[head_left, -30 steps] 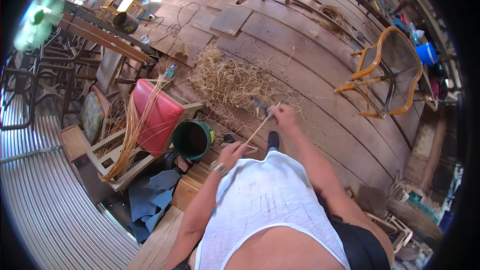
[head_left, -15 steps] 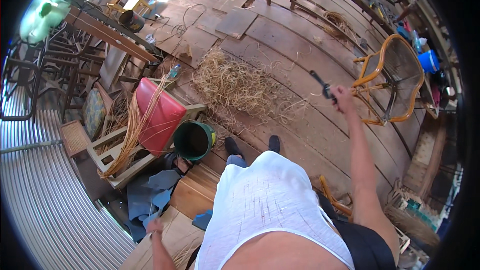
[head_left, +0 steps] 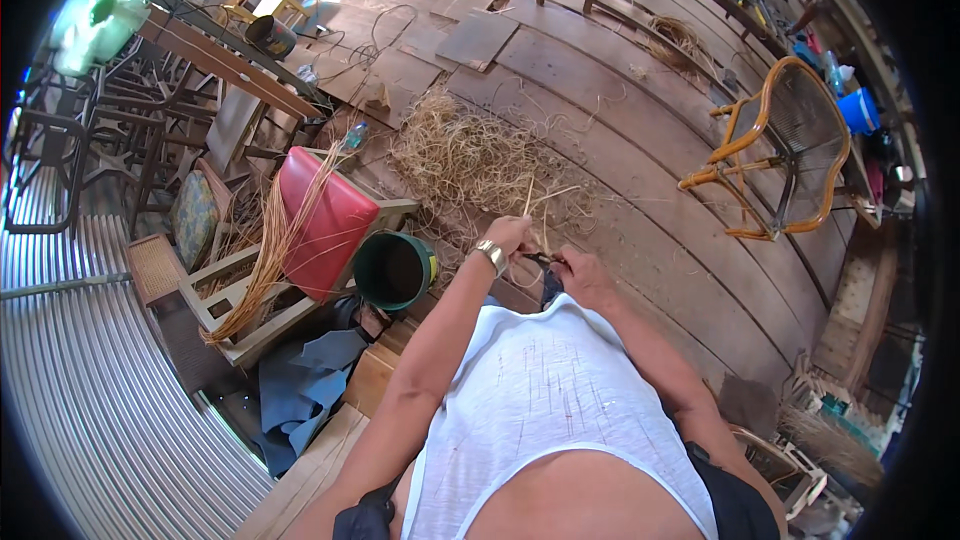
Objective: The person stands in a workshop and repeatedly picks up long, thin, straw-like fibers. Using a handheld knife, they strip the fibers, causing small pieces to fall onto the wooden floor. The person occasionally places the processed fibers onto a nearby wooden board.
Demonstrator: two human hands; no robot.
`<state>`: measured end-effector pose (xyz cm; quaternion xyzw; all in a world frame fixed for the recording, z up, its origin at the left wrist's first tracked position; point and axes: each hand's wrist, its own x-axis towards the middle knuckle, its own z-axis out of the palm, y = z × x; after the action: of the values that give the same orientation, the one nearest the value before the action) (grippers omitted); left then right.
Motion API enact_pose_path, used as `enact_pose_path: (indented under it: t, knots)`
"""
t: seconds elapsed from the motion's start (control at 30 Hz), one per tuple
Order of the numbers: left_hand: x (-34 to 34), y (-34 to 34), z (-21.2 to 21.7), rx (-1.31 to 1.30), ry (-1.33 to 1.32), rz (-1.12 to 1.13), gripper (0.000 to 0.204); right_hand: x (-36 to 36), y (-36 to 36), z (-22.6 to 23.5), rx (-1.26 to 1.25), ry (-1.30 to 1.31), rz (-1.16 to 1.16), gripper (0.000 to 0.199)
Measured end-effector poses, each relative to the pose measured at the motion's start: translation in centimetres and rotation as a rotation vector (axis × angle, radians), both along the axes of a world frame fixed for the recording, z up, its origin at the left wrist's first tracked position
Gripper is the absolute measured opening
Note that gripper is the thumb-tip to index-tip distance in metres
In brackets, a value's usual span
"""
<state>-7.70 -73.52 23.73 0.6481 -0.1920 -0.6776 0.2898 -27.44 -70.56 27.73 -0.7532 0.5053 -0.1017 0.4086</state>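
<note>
In front of my waist, my left hand [head_left: 510, 235], with a metal band at its wrist, is closed around a few pale cane strips [head_left: 529, 198]. The strips stick up and outward from the fingers. Close beside it, my right hand [head_left: 588, 278] is wrapped around a small dark hand tool [head_left: 543, 258], whose exact kind is too small to make out. The tool's tip reaches the strips near the left fingers. Beyond both hands a tangled heap of cane shavings [head_left: 460, 155] lies on the floor.
A green bucket [head_left: 392, 270] stands left of my feet. Next to it a red-padded chair [head_left: 318, 225] lies tipped, long cane strands [head_left: 262, 285] draped over it. A rattan chair [head_left: 790, 150] stands at the right. Corrugated metal sheeting [head_left: 110, 390] runs along the left.
My right hand has come in from the far right with the dark tool. My left hand has moved up from the lower left, and both now meet at the cane strips before my waist.
</note>
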Motion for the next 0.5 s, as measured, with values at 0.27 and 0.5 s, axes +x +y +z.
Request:
enact_pose_path:
  t: [0.27,0.5]
  knots:
    - [-0.1,2.3,-1.9,-0.056,0.242,0.092,0.029,0.7,1.9,-2.7,0.072,0.117,0.034,0.025]
    - [4.5,8.6,-2.7,-0.056,0.151,-0.042,0.025,-0.3,1.0,-6.0,0.73,-0.06,-0.485,0.029]
